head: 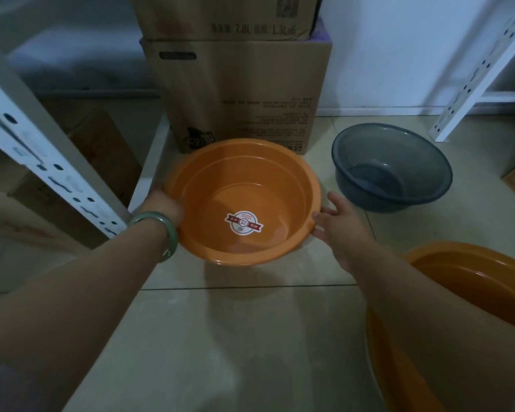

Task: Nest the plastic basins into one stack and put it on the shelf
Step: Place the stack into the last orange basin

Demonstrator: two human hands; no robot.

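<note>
An orange plastic basin [250,173] with a round sticker inside is held just above the tiled floor, tilted toward me. My left hand [161,208] grips its left rim. My right hand [338,218] lies against its right rim with the fingers spread. A dark grey translucent basin [390,153] stands on the floor to the right, apart from the orange one. A larger orange basin [470,281] sits at the lower right, partly hidden behind my right forearm. A white metal shelf [42,153] rises on the left.
Two stacked cardboard boxes [241,84] stand right behind the held basin. More boxes [101,150] sit on the floor under the left shelf. A second white shelf post [473,78] leans into view at the right, by the white wall.
</note>
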